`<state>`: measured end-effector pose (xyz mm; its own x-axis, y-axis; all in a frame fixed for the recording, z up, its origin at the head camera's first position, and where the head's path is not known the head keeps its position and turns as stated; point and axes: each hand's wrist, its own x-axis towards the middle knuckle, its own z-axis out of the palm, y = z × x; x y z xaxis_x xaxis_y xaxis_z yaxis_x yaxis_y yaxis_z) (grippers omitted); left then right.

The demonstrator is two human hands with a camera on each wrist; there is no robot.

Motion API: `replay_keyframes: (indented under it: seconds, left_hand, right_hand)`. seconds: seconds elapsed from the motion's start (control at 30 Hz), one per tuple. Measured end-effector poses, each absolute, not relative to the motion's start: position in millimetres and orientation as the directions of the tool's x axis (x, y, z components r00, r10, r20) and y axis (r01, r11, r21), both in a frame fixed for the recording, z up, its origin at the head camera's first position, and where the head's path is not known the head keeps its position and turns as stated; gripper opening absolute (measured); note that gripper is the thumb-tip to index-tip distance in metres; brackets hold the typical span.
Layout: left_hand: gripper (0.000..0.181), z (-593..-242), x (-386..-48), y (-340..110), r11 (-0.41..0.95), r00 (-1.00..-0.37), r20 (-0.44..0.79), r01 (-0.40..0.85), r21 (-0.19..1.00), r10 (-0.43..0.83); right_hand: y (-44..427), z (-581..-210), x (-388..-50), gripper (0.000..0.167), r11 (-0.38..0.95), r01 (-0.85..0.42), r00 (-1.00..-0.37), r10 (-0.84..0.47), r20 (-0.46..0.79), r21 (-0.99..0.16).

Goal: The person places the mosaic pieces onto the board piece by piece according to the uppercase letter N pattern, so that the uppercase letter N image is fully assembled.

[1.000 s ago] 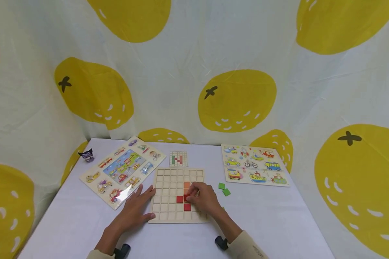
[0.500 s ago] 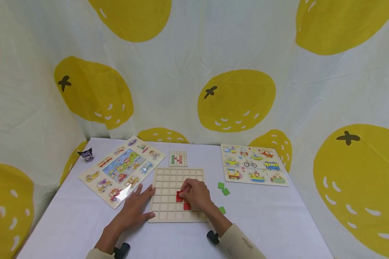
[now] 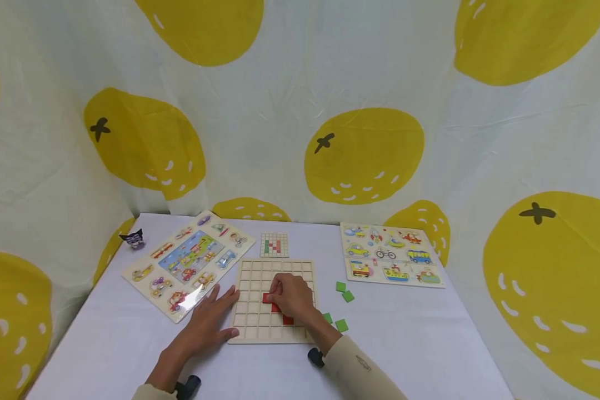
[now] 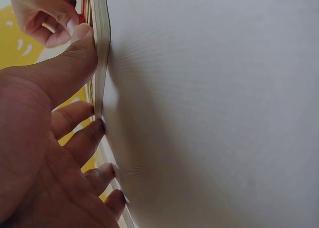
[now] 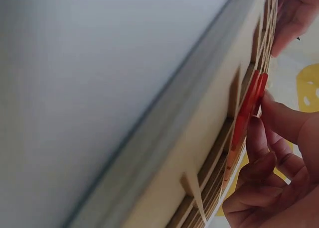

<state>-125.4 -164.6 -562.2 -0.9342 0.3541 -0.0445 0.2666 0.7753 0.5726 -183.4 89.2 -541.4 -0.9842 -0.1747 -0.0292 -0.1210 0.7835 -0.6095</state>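
Note:
A square wooden grid board (image 3: 250,331) lies in the middle of the table. My right hand (image 3: 294,300) reaches over it and pinches a red square tile (image 3: 266,298) between thumb and fingers, left of the middle of the grid. Two more red tiles step down to the right from it, one by my fingers and a lower red tile (image 3: 288,320) under the hand. In the right wrist view, the pinched tile (image 5: 261,88) stands close to the board's surface. My left hand (image 3: 207,322) rests with spread fingers along the board's left edge, the thumb (image 4: 82,49) touching its side.
Several green tiles (image 3: 341,325) lie right of the board. Behind it is a small pattern card (image 3: 274,245) with a coloured grid. A vehicle puzzle (image 3: 195,255) lies at the left, another puzzle board (image 3: 392,255) at the right. A small dark figurine (image 3: 134,239) stands at the far left.
My right hand has moved left across the board, carrying the red tile. The green tiles near my wrist have come into view, and the hand now hides the orange one. The left hand stays put.

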Motion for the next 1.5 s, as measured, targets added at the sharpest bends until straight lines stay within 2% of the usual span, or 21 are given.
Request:
replay_keyframes:
  seconds: [0.27, 0.63, 0.87, 1.03, 1.2, 1.33, 1.5]
  left_hand:
    - [0.091, -559.1, -124.2, -162.9, 0.783, -0.933, -0.055, 0.265, 0.563, 0.355]
    - [0.09, -560.2, -124.5, -163.2, 0.768, -0.931, -0.057, 0.262, 0.584, 0.36]
    - [0.09, -562.5, -123.8, -162.1, 0.775, -0.933, -0.049, 0.266, 0.573, 0.357]
    - [0.088, -560.8, -123.4, -162.6, 0.76, -0.931, -0.023, 0.282, 0.586, 0.363]
    - [0.088, -560.8, -122.9, -162.8, 0.756, -0.929, -0.022, 0.288, 0.588, 0.371]
    - [0.088, -560.0, -122.6, -163.1, 0.759, -0.928, -0.021, 0.29, 0.584, 0.371]
    - [0.088, -559.0, -122.9, -163.5, 0.765, -0.931, -0.029, 0.282, 0.58, 0.365]
  right_hand:
    - [86.7, -537.6, -185.5, 0.023, 0.794, -0.045, -0.988, -0.124, -0.088, -0.607]
    - [83.3, -539.2, -190.0, 0.028, 0.806, -0.016, -0.992, -0.085, -0.089, -0.592]
    - [78.2, -540.8, -191.7, 0.028, 0.842, -0.067, -0.993, -0.111, -0.05, -0.535]
    - [77.5, -537.6, -190.9, 0.025, 0.855, -0.095, -0.986, -0.151, -0.07, -0.511]
    - [85.0, -534.6, -187.0, 0.023, 0.825, -0.111, -0.976, -0.195, -0.095, -0.554]
    - [99.4, -533.8, -187.3, 0.021, 0.772, -0.138, -0.973, -0.223, -0.061, -0.62]
    - [125.2, -530.6, -191.0, 0.017, 0.709, -0.113, -0.983, -0.184, -0.027, -0.696]
